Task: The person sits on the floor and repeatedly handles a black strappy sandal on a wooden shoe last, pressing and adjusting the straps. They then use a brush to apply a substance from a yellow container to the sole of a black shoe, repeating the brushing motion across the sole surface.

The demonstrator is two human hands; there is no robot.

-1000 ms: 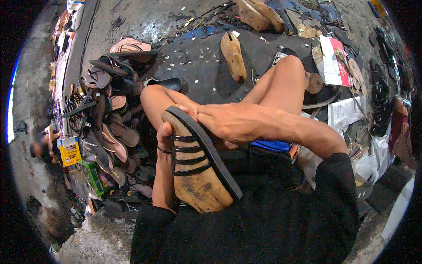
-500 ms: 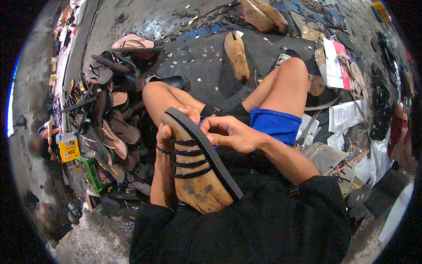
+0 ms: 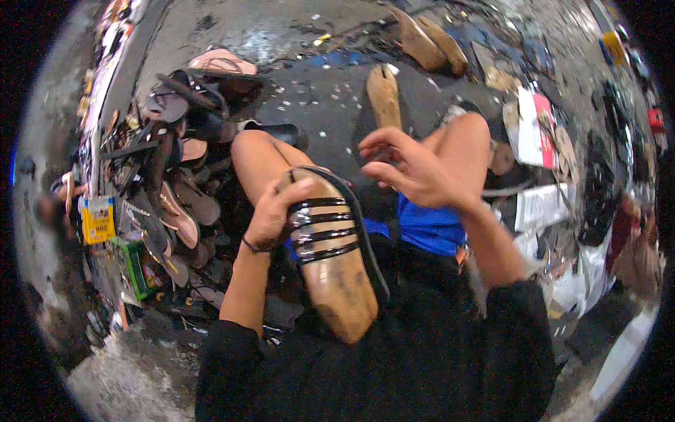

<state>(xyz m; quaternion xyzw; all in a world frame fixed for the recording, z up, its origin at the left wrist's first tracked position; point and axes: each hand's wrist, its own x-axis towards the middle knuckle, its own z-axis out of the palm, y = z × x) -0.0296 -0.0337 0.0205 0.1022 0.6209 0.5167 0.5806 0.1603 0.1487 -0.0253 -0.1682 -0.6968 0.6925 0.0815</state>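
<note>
In the head view we see the left hand (image 3: 273, 214) gripping the toe end of a black-strapped sandal (image 3: 325, 235) fitted on a wooden foot form (image 3: 341, 292), its heel end toward the shirt (image 3: 436, 352). Its thumb presses on top; we cannot see its other fingers clearly. The right hand (image 3: 416, 171) hangs apart from the sandal, thumb and fingers spread. We find heaped sandals (image 3: 184, 214) toward the left edge of the floor (image 3: 323, 105).

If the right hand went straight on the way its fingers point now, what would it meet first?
Pointing toward the picture's left, the right hand would probably meet the person's left leg first; depth is unclear from this one view, so it might pass above it.
</note>
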